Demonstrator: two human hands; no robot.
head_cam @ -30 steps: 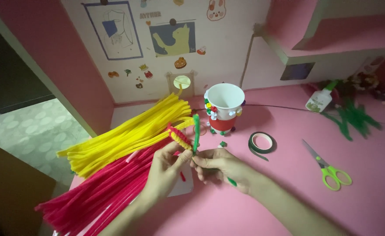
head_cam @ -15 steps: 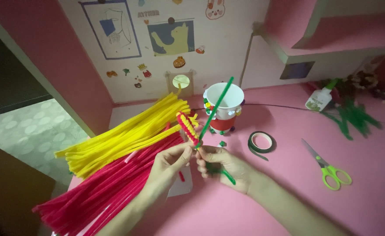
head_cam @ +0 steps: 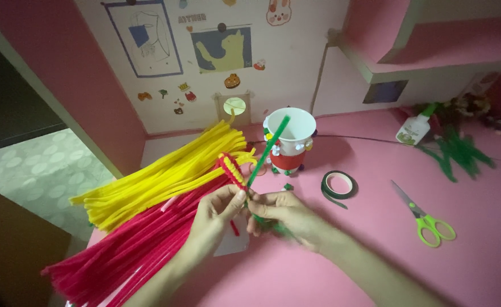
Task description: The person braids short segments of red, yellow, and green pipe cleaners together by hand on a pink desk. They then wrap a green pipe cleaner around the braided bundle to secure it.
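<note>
Green pipe cleaner (head_cam: pixel 268 149): pinched at its lower end by the right hand (head_cam: pixel 282 211), long axis slanting up-right towards the paper cup (head_cam: pixel 289 139). Red-and-yellow twisted piece (head_cam: pixel 232 169): gripped by the left hand (head_cam: pixel 219 211), touching the green stem just left of it, above the table (head_cam: pixel 375 250).

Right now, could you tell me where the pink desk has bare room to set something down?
Bare desk lies between the tape roll and scissors, and below them toward the near edge. The left is crowded with yellow stems and red stems.
</note>
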